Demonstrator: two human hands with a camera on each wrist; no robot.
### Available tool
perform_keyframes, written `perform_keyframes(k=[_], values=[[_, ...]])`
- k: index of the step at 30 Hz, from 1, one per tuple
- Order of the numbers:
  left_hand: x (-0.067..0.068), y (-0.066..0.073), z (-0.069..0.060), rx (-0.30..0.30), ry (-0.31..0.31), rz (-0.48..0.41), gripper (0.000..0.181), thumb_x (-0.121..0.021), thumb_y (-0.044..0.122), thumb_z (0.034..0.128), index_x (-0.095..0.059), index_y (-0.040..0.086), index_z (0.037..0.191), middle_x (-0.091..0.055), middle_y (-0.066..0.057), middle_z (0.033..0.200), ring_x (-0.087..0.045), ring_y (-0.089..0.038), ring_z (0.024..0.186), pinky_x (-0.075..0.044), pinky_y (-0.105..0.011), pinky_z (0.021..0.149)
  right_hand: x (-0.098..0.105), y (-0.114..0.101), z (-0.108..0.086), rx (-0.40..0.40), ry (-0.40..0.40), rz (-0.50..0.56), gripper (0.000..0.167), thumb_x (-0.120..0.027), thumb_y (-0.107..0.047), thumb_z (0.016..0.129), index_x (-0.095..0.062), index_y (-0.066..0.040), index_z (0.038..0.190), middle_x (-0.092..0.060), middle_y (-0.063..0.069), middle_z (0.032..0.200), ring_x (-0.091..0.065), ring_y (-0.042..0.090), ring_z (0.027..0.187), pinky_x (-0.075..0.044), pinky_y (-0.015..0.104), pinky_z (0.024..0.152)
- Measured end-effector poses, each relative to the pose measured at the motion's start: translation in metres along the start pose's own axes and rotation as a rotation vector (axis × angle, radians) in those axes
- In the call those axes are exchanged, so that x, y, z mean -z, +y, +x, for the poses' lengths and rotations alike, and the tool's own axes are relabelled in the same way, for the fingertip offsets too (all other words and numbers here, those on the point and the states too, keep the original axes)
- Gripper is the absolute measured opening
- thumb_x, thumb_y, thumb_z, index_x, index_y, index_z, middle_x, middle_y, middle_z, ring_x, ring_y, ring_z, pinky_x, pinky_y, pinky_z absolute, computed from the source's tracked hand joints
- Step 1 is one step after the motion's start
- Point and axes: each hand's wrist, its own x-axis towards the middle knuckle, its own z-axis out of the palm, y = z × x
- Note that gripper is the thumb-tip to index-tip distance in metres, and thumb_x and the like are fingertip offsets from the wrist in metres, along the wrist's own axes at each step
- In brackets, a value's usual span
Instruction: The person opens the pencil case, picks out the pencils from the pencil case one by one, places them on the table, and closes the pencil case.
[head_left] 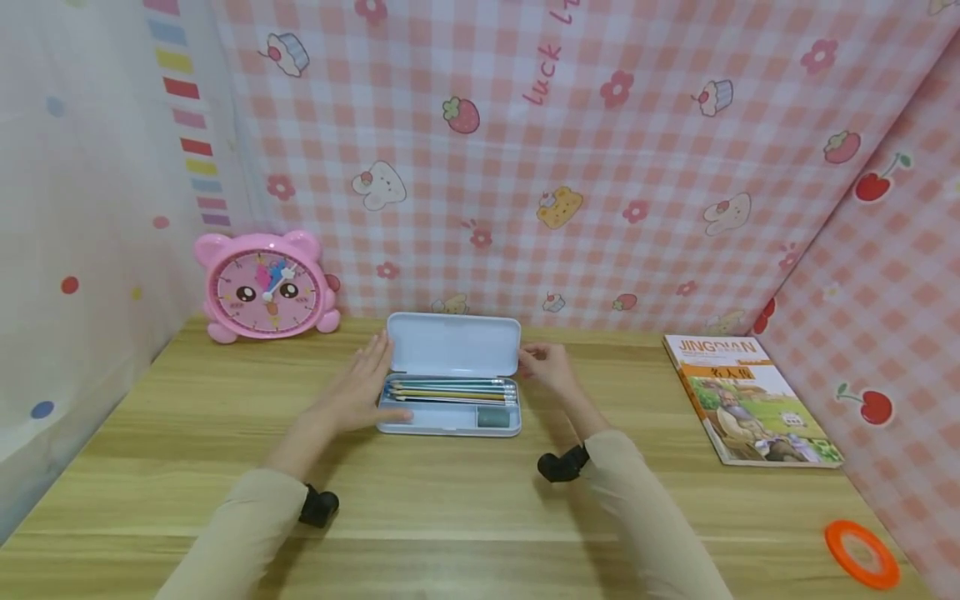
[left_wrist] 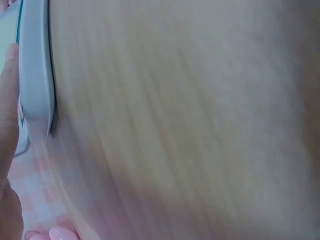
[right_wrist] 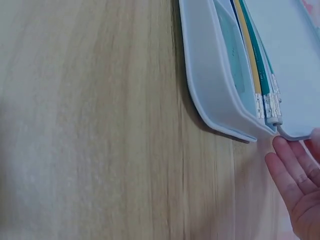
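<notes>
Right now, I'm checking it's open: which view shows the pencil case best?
The head view: the case and lid show almost whole, the left hand covering a little. The right wrist view shows only its right part; the left wrist view, only its left end.

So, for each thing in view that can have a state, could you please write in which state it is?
Pencil case: open, lid raised
Pencils: lying inside, eraser ends right
Green block: in the front-right compartment
Clock: standing upright
Book: closed, flat, cover up
Orange ring: lying flat
Left hand: at the case's left end, fingers extended
Right hand: at the lid's right edge
</notes>
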Motion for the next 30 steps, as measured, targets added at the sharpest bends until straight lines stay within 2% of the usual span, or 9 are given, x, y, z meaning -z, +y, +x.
perform_keyframes(k=[4,6,11,16,24,27,30], values=[[-0.004,0.002,0.002,0.037,-0.042,0.066,0.113,-0.055,0.068,0.0747,-0.007,-0.009,0.143,-0.001,-0.025,0.151,-0.004,-0.038,0.141,-0.007,-0.049,0.116,-0.004,0.000,0.000,-0.034,-0.002,0.004,0.026,-0.054,-0.005,0.090,-0.061,0.015,0.105,-0.064,0.033,0.094,-0.067,0.037,0.077,-0.058,0.037,0.067],[-0.006,0.002,0.002,0.049,-0.046,0.067,0.113,-0.054,0.069,0.0746,-0.009,-0.010,0.142,-0.003,-0.025,0.151,-0.006,-0.038,0.141,-0.008,-0.050,0.116,-0.006,0.001,0.001,-0.035,0.001,-0.012,0.024,-0.054,-0.004,0.089,-0.062,0.015,0.103,-0.064,0.033,0.093,-0.067,0.035,0.074,-0.058,0.036,0.065],[-0.006,0.004,0.003,0.070,-0.069,0.025,0.114,-0.055,0.070,0.0734,-0.011,-0.010,0.142,-0.006,-0.027,0.150,-0.008,-0.039,0.140,-0.011,-0.052,0.115,-0.007,0.003,0.003,-0.073,0.007,-0.026,0.023,-0.057,-0.003,0.088,-0.063,0.014,0.102,-0.065,0.032,0.093,-0.067,0.025,0.066,-0.058,0.032,0.063],[-0.003,0.004,0.005,0.080,-0.111,-0.011,0.113,-0.057,0.066,0.0741,-0.010,-0.012,0.141,-0.006,-0.028,0.150,-0.007,-0.040,0.140,-0.011,-0.053,0.114,-0.006,0.003,0.001,-0.094,0.013,-0.038,0.022,-0.062,-0.002,0.084,-0.064,0.012,0.100,-0.066,0.028,0.096,-0.067,0.020,0.066,-0.058,0.030,0.065],[-0.003,0.003,0.008,0.080,-0.164,-0.113,0.114,-0.063,0.060,0.0739,-0.008,-0.016,0.140,-0.005,-0.033,0.148,-0.007,-0.045,0.138,-0.012,-0.051,0.115,0.002,0.006,-0.006,-0.039,0.037,-0.153,0.021,-0.067,-0.010,0.082,-0.068,0.005,0.096,-0.069,0.022,0.094,-0.065,0.020,0.069,-0.053,0.022,0.057],[-0.003,0.002,0.009,0.085,-0.181,-0.122,0.114,-0.063,0.060,0.0737,-0.008,-0.015,0.140,-0.005,-0.033,0.148,-0.007,-0.044,0.138,-0.012,-0.050,0.115,0.005,0.006,-0.008,0.017,0.004,-0.206,0.022,-0.068,-0.013,0.081,-0.069,0.002,0.097,-0.069,0.018,0.094,-0.065,0.021,0.077,-0.054,0.024,0.062],[-0.003,0.001,0.010,0.081,-0.186,-0.128,0.114,-0.063,0.060,0.0738,-0.009,-0.016,0.139,-0.007,-0.034,0.147,-0.008,-0.045,0.138,-0.013,-0.051,0.115,0.006,0.004,-0.010,0.079,-0.073,-0.269,0.024,-0.068,-0.016,0.082,-0.069,-0.001,0.101,-0.070,0.014,0.097,-0.065,0.020,0.087,-0.055,0.027,0.074]])
